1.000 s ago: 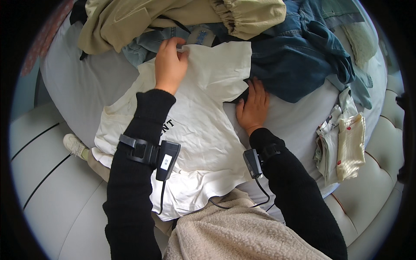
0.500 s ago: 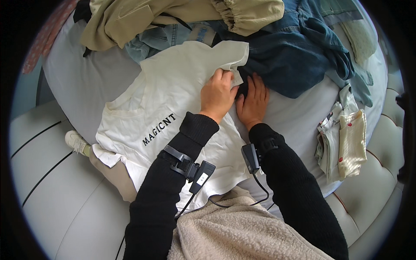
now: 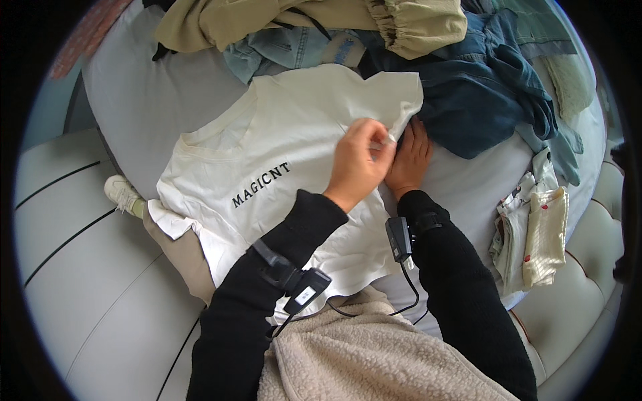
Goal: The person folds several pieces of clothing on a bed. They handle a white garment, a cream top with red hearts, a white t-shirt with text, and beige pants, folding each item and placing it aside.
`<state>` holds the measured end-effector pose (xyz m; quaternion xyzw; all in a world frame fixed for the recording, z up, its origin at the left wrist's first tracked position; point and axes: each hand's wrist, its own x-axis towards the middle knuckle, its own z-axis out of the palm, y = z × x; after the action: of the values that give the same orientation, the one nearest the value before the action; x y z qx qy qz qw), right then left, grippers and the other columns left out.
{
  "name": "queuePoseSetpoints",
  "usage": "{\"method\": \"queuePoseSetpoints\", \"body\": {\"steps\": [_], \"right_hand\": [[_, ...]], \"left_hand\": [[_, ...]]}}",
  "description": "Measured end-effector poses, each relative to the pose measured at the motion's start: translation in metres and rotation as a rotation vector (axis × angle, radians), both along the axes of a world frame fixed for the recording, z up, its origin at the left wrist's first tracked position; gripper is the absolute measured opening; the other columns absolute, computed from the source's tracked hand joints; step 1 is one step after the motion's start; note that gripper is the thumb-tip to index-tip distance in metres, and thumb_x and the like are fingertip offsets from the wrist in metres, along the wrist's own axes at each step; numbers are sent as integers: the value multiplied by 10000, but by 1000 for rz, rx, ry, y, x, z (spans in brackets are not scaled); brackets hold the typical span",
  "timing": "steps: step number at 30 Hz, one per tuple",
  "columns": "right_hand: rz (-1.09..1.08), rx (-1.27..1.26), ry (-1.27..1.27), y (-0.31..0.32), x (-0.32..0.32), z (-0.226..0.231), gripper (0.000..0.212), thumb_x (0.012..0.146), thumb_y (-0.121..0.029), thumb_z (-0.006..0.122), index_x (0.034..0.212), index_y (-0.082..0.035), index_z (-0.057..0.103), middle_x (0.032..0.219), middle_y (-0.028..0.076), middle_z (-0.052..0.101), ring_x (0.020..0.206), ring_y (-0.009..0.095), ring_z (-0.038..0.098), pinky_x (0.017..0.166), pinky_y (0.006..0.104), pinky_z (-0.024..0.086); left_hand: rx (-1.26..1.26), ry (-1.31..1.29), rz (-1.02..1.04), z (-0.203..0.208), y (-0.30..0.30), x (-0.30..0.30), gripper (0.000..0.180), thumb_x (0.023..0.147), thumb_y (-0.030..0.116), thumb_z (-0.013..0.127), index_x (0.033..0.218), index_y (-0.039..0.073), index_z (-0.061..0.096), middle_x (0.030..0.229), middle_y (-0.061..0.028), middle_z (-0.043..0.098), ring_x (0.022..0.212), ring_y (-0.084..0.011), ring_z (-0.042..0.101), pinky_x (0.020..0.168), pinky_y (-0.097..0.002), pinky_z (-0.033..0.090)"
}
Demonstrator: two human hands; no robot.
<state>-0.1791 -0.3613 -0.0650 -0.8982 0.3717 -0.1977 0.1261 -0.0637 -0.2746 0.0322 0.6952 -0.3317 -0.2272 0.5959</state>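
Observation:
A white T-shirt [image 3: 314, 123] with dark lettering across its chest lies spread on the bed, its neckline toward the left. My left hand [image 3: 361, 160] is closed in a pinch at the lower edge of the sleeve [image 3: 391, 93] on the right, its fingers bent and slightly blurred. Just right of it, my right hand [image 3: 410, 160] rests flat on the bedding with fingers stretched out. Its fingertips lie beside the sleeve opening and are partly covered by the sleeve edge.
Khaki garments [image 3: 254, 23] and blue denim clothes [image 3: 468, 100] are heaped along the far side. Folded patterned garments [image 3: 545, 234] lie at the right on the grey sheet [image 3: 160, 93]. My fleece-covered lap [image 3: 361, 347] is at the near edge.
The view has shifted, so the shirt and clothes sit farther right. My left hand has drawn back toward me along the sleeve edge, with its fingers more curled. My right hand stays flat beside the sleeve.

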Motion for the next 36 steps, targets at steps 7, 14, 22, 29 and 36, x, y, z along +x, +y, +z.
{"method": "queuePoseSetpoints", "body": {"steps": [7,14,22,29,36], "right_hand": [[13,1,56,2,2,13,592,815,-239,528,1362,-34,430,1477,145,367,1366,309,328,1133,489,208],[-9,-30,87,2,2,11,587,817,-258,518,1355,-35,442,1471,143,378,1372,304,327,1133,477,221],[-2,-11,64,1,2,11,598,807,-272,514,1354,-41,446,1471,141,381,1366,304,336,1128,482,225],[-13,23,83,2,1,10,603,805,-265,519,1357,-37,441,1478,145,371,1371,307,329,1134,492,209],[0,48,44,2,2,11,598,811,-253,524,1361,-35,436,1480,156,365,1374,312,321,1135,501,202]], "left_hand": [[176,835,464,4,94,12,236,982,175,531,1144,26,444,1088,-84,551,948,-187,605,816,-346,534],[199,157,459,5,100,39,299,898,123,643,1138,20,498,1057,-70,565,904,-135,554,725,-271,467],[207,-225,53,-2,-12,124,230,825,116,675,1025,19,616,1018,-124,640,836,-235,628,750,-322,513],[255,-411,185,-18,-15,146,166,794,136,716,854,11,626,929,-135,645,747,-257,640,700,-363,508],[85,-108,265,-23,5,140,316,841,64,668,1136,1,572,1184,-120,587,1014,-221,649,816,-288,524]]}}
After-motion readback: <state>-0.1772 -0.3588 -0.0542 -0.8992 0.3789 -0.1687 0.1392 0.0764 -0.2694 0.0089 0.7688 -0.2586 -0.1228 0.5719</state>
